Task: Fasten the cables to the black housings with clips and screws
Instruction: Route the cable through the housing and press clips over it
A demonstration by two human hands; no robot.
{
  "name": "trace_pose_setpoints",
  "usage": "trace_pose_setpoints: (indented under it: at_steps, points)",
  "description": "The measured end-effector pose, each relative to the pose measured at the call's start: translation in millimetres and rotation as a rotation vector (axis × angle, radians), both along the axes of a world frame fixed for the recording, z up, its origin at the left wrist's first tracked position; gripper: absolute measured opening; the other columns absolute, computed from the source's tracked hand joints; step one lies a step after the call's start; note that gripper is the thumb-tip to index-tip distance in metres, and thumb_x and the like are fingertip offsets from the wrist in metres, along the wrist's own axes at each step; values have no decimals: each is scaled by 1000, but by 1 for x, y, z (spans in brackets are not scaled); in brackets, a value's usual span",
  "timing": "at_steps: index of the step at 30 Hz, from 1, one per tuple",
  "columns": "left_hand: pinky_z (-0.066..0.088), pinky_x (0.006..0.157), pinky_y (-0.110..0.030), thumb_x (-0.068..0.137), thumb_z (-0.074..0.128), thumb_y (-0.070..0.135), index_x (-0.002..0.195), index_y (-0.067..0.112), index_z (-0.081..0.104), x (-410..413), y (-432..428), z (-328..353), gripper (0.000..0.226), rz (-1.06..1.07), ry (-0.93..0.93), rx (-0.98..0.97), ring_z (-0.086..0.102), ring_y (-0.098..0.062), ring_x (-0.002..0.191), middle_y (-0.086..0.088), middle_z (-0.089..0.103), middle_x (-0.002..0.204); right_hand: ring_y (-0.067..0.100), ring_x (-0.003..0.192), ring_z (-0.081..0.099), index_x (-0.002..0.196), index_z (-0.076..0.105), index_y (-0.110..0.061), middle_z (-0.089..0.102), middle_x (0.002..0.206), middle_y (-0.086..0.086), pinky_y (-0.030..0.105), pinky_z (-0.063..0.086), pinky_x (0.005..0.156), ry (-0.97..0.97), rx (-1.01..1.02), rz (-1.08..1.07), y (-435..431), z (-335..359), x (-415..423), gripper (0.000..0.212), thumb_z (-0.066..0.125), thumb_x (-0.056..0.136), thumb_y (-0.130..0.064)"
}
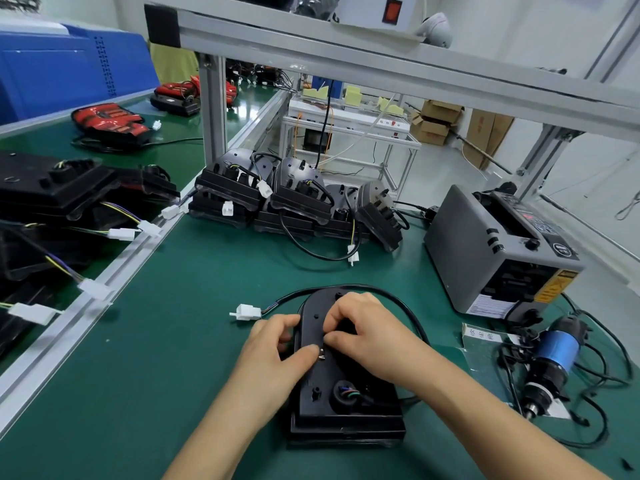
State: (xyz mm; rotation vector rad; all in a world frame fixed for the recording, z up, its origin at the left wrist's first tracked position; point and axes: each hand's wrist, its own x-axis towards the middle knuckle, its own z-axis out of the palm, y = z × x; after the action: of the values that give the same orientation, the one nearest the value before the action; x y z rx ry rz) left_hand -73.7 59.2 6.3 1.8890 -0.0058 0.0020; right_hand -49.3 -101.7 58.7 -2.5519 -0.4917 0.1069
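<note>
Item 1: black plastic housing (346, 393), rounded at the far end and square at the near end. It lies flat on the green-matted table (173, 375), at the near centre.

Item 2: small metal clip (321, 356), on the housing's upper face between the two thumbs.

Item 3: black cable (408, 306). It loops round the housing's far end and ends in a white plastic connector (247, 311) lying on the table to the left.

Item 4: left hand (277, 344). Grip closed on the housing: fingers curled at its left edge, thumb pressed on top and touching the clip.

Item 5: right hand (367, 330). Fingers curled down over the housing's middle, thumb tip just above the clip. Cannot tell what this grip holds.

Item 6: pile of similar black housings with cables (277, 202), at the far side of the table.

Item 7: grey box-shaped machine (485, 251), to the right.

Item 8: blue-bodied electric screwdriver (550, 355), lying near the machine among its cords.
</note>
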Motion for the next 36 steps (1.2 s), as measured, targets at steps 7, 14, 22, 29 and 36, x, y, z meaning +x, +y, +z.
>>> trace_pose_setpoints:
  at_steps: [7, 14, 22, 29, 36]
  points:
    - [43, 85, -27, 69, 59, -17, 120, 40, 62, -25, 18, 3, 77, -117, -502, 528, 42, -8, 105, 12, 53, 112, 2, 106, 41, 99, 69, -28, 56, 98, -23, 10, 29, 92, -171, -5, -146, -35, -6, -28, 24, 52, 91, -12]
    - [51, 67, -42, 46, 74, -12, 101, 29, 73, -25, 14, 4, 69, -84, -658, 865, 55, -31, 91, -5, 65, 105, 1, 108, 36, 112, 67, -28, 49, 102, -28, 13, 29, 92, -227, -56, -216, -50, -20, -50, 26, 50, 95, -20]
    - [52, 80, -47, 37, 80, -4, 107, 30, 72, -27, 18, 14, 78, -146, -677, 1041, 62, -36, 105, -8, 64, 120, -1, 105, 32, 117, 65, -26, 48, 102, -27, 10, 23, 90, -261, -4, -256, -50, -31, -56, 28, 51, 94, -19]
    - [50, 83, -49, 44, 81, -6, 113, 31, 70, -33, 14, 11, 79, -140, -580, 1013, 59, -37, 113, -6, 62, 124, -1, 108, 33, 124, 61, -28, 52, 106, -24, 12, 26, 93, -252, 45, -278, -50, -41, -63, 33, 52, 94, -20]
    - [22, 108, -21, 95, 44, 9, 125, 41, 57, 5, 19, 32, 45, -334, -355, 642, 27, -7, 134, 22, 37, 140, 1, 112, 36, 118, 62, -30, 53, 107, -24, 19, 29, 99, -267, 93, -314, -52, -39, -70, 26, 53, 94, -27]
